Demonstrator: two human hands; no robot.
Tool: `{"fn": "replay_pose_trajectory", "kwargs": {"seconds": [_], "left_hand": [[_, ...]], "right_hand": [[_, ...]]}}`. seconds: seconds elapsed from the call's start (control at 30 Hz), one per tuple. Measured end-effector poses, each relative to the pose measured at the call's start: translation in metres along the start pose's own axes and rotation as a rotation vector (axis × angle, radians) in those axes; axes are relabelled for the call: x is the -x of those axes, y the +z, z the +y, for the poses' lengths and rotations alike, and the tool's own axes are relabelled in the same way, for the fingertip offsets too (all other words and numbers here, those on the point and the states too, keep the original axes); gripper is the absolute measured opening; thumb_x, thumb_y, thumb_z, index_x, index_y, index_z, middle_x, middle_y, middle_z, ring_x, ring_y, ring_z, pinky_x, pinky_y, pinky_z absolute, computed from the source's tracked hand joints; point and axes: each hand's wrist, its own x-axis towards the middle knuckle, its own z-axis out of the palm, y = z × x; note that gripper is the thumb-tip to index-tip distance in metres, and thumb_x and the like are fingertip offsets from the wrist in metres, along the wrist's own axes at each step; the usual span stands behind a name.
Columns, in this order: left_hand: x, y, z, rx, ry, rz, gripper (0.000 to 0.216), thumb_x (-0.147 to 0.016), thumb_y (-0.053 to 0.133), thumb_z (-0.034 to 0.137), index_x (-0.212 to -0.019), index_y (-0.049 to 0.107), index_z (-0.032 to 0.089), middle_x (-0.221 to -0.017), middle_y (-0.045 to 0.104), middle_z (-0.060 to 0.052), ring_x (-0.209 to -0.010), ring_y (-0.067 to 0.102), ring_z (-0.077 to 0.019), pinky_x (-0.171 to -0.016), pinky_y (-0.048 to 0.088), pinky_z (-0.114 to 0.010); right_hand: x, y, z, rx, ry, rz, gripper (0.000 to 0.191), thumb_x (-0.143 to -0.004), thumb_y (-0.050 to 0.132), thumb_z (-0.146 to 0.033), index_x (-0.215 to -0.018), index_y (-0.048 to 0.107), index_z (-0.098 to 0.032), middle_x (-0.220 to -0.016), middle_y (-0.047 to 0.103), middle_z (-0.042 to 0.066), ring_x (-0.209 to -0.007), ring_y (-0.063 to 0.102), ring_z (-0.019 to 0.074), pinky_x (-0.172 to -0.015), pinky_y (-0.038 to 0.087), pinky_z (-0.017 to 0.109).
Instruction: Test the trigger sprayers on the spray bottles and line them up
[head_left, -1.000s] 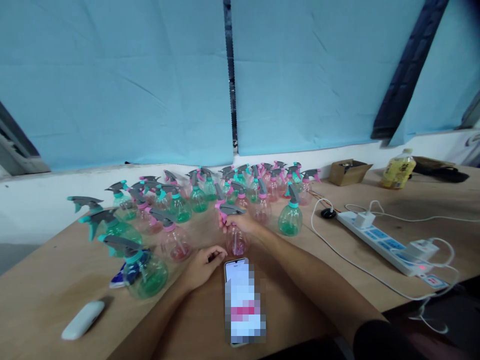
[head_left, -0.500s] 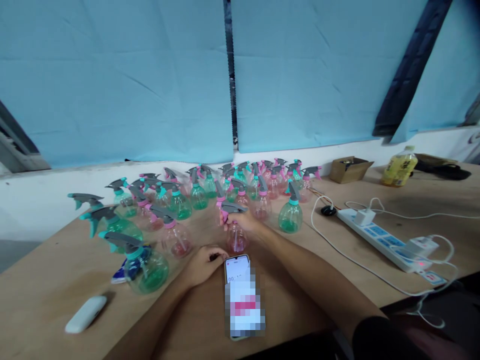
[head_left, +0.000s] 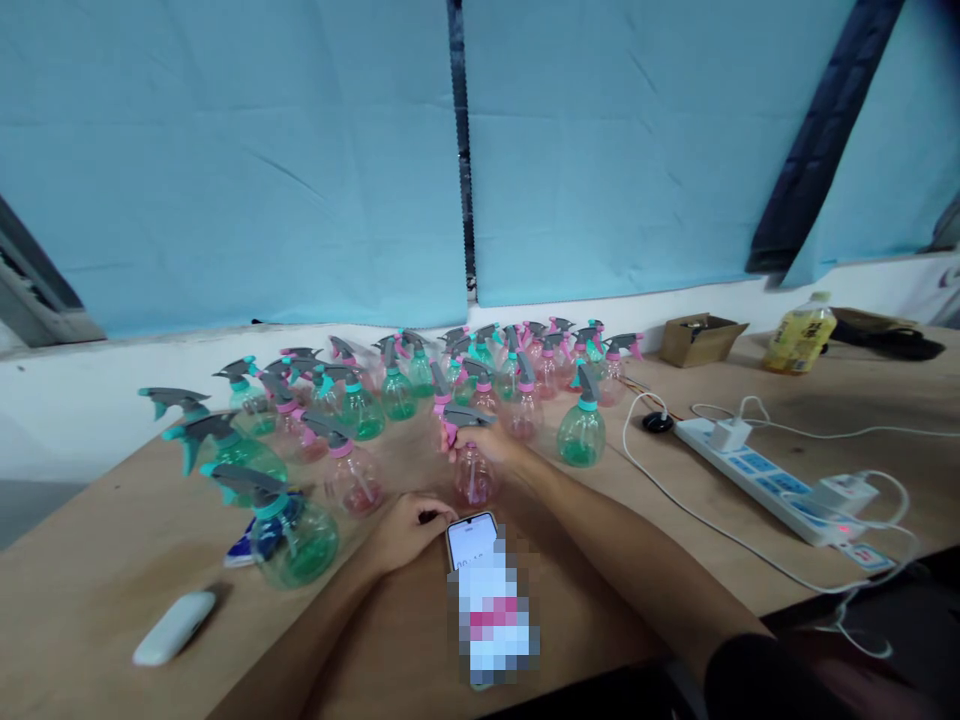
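My right hand (head_left: pixel 484 440) is wrapped round the neck of a pink spray bottle (head_left: pixel 475 480), which stands upright on the table. Its grey and pink trigger head points left above my fingers. My left hand (head_left: pixel 409 530) rests on the table with its fingers curled in, and I see nothing in them. The fingertips lie beside the top left corner of a phone (head_left: pixel 474 535), whose lower screen is blurred out. Left of that hand stand another pink spray bottle (head_left: pixel 354 482) and a green spray bottle (head_left: pixel 296 545).
Several more pink and green spray bottles (head_left: pixel 363 410) stand in rows towards the wall. A white rounded case (head_left: pixel 175 628) lies at left, near a blue packet (head_left: pixel 244 548). On the right are a power strip (head_left: pixel 765 480) with cables, a cardboard box (head_left: pixel 697 345) and a yellow drink bottle (head_left: pixel 801 337).
The phone has turned slightly, its lower end moving a little to the right. Both hands keep practically the same place, and the pink spray bottle stays in my right hand.
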Motion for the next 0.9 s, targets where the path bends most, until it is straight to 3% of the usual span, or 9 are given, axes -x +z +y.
{"fn": "replay_pose_trajectory", "kwargs": {"seconds": [0.33, 0.63, 0.8, 0.9], "left_hand": [[-0.0037, 0.0047, -0.0023, 0.049, 0.121, -0.057, 0.028, -0.092, 0.054, 0.034, -0.106, 0.077, 0.028, -0.105, 0.077, -0.003, -0.096, 0.069, -0.0213, -0.085, 0.05, -0.028], [-0.0045, 0.0093, 0.0026, 0.051, 0.106, -0.081, 0.029, -0.093, 0.051, 0.029, -0.107, 0.076, 0.03, -0.108, 0.077, -0.001, -0.099, 0.069, -0.0207, -0.089, 0.048, -0.029], [-0.0033, 0.0048, 0.0024, 0.085, 0.011, 0.06, 0.029, -0.09, 0.049, 0.03, -0.095, 0.078, 0.023, -0.098, 0.077, -0.002, -0.091, 0.068, -0.0201, -0.085, 0.047, -0.027], [-0.0034, 0.0028, -0.004, 0.073, -0.074, 0.183, 0.031, -0.088, 0.048, 0.032, -0.091, 0.076, 0.02, -0.077, 0.073, -0.001, -0.072, 0.063, -0.0174, -0.07, 0.045, -0.025]], "right_hand": [[-0.0032, -0.0034, 0.0005, 0.043, -0.034, -0.089, 0.028, -0.067, 0.053, -0.018, -0.088, 0.071, -0.02, -0.07, 0.067, -0.001, -0.059, 0.061, 0.0138, -0.062, 0.048, 0.027], [-0.0037, 0.0039, -0.0014, 0.017, -0.013, -0.041, 0.028, -0.064, 0.055, -0.019, -0.088, 0.069, -0.017, -0.073, 0.068, 0.001, -0.056, 0.06, 0.0131, -0.057, 0.047, 0.026], [-0.0051, 0.0031, -0.0028, 0.062, -0.022, -0.085, 0.024, -0.066, 0.055, -0.02, -0.086, 0.07, -0.018, -0.077, 0.07, 0.001, -0.06, 0.062, 0.0137, -0.06, 0.048, 0.027], [-0.0061, 0.004, -0.0009, 0.039, -0.032, -0.061, 0.026, -0.064, 0.055, -0.019, -0.086, 0.07, -0.018, -0.075, 0.069, 0.0, -0.058, 0.061, 0.0135, -0.057, 0.047, 0.026]]}}
